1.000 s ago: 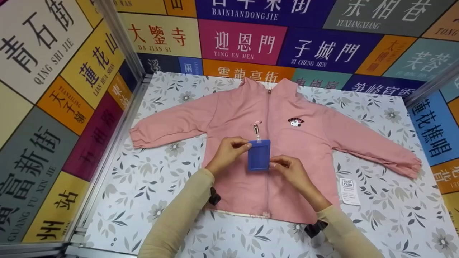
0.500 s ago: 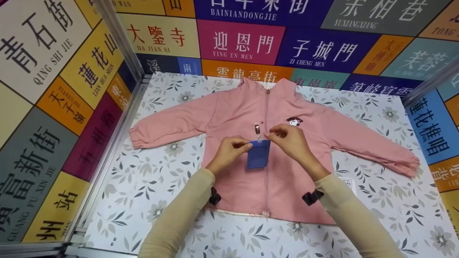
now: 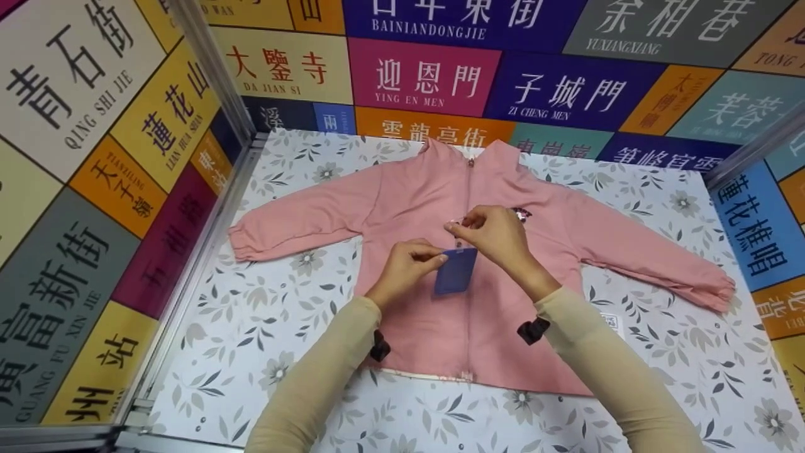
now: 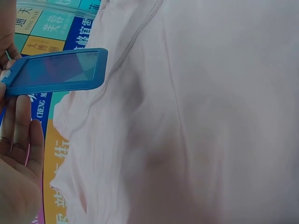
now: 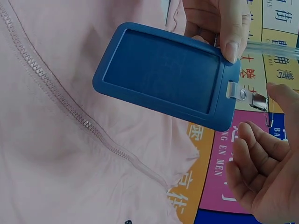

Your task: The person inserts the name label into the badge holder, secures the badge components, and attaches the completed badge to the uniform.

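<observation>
Bright walls [image 3: 424, 75] covered in big words stand behind the pink jacket [image 3: 412, 201] and at both sides of it. Under the jacket is a white table [image 3: 188, 352] with gray leaves and flowers on it. The jacket lies flat with its front up, its arms spread wide and its collar toward the back wall.

Two cream sleeves [image 3: 321, 377] reach over the bottom of the jacket. The left hand [image 3: 404, 270] is above the jacket's front and pinches the top corner of a blue badge holder [image 3: 455, 272]. The right hand [image 3: 503, 242] is over the jacket too, nearer its collar, with some fingers curled in. (I can't tell if it pinches anything.) The badge holder is tilted above the jacket, by the zipper [image 3: 469, 333].

A white card [image 3: 611, 323] is on the table beside the jacket's lower right edge, partly hidden by a sleeve. A little picture [image 3: 521, 214] on the jacket peeks out by the right hand. Smallest is a shiny clip [image 5: 259, 101] above the jacket, joined to the holder's top, right at the right hand's fingers.
</observation>
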A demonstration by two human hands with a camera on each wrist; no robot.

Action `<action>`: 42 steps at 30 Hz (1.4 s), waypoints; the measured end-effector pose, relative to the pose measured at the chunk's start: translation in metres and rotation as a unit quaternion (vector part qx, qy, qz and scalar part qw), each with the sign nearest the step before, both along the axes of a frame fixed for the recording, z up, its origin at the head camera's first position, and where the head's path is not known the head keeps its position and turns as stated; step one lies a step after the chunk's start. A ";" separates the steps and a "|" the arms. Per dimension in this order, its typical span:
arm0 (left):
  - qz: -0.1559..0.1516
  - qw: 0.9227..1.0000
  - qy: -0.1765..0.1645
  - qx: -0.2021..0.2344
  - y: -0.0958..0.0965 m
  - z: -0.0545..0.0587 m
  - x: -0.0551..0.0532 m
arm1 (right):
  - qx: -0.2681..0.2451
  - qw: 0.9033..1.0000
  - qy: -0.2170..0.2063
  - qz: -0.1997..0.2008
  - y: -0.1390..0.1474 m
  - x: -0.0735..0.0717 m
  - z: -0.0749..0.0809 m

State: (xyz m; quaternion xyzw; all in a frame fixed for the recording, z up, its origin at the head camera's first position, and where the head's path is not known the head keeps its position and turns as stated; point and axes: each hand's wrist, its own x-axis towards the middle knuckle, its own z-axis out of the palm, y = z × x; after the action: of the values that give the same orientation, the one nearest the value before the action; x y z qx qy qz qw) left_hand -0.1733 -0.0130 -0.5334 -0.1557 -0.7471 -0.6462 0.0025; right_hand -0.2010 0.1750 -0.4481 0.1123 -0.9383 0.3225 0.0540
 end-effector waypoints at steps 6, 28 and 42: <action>0.004 1.000 0.002 -0.003 0.002 0.001 0.001 | 0.030 0.999 0.018 -0.013 -0.003 0.000 0.001; 0.042 0.999 0.012 -0.008 0.002 -0.005 0.000 | 0.007 0.999 -0.022 -0.028 -0.004 0.005 0.009; 0.065 0.997 -0.012 0.039 0.001 0.015 0.011 | -0.043 0.995 -0.088 0.012 0.006 0.007 0.011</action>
State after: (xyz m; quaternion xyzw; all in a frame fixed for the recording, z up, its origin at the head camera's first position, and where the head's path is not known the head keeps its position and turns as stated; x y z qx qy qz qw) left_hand -0.1621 -0.0125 -0.5188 -0.0987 -0.7301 -0.6749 0.0419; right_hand -0.1945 0.1810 -0.4374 0.0927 -0.9232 0.3719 -0.0278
